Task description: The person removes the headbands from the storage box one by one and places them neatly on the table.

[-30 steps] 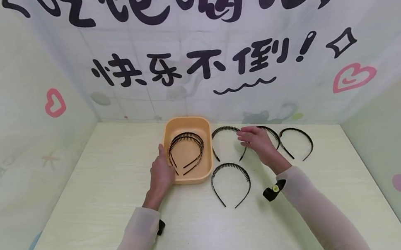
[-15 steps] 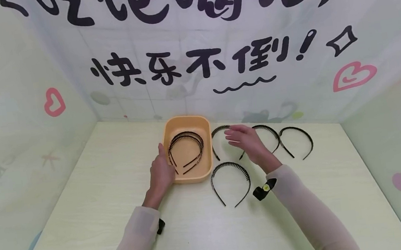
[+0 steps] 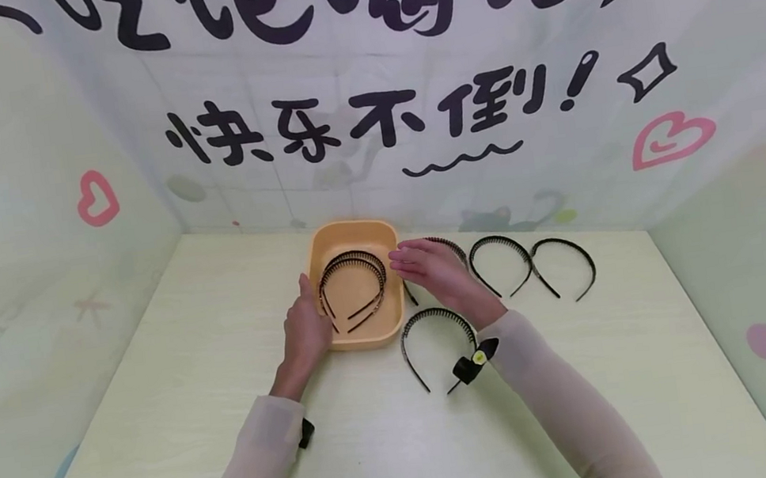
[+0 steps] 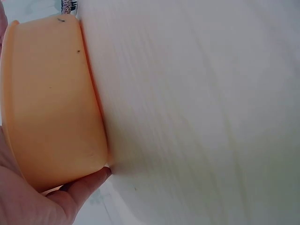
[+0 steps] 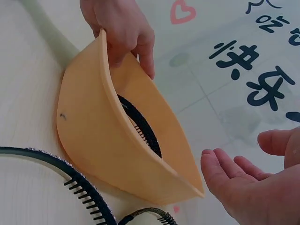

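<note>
The left hand [image 3: 307, 332] grips the left side of a peach-orange, round-cornered plastic tray [image 3: 367, 343], which sits on a pale wood-grain tabletop [image 3: 359, 449]. The right hand [image 3: 435, 271] holds nothing: its fingers are loosely extended, thumb apart, their tips beside the tray's right rim. Inside the tray lie two slim black toothed headbands [image 3: 383, 273], overlapping, ends toward the person.

Judging by that, the work looks about a third done: two headbands are in, four are still out. Of these, a black toothed headband [image 3: 455, 249] lies partly under the right hand, just right of the tray; another curved black headband [image 3: 498, 239] and a thin black one [image 3: 555, 241] lie farther right; the fourth, a black comb-toothed headband [image 3: 431, 312], lies nearer the person.

Only the head view gives the full count. The right wrist view adds the right hand's bare palm, hidden from above, and the left hand hooked over the rim. The left wrist view shows the tray's outer wall and a fingertip down at its base, but nothing of what lies inside
</note>
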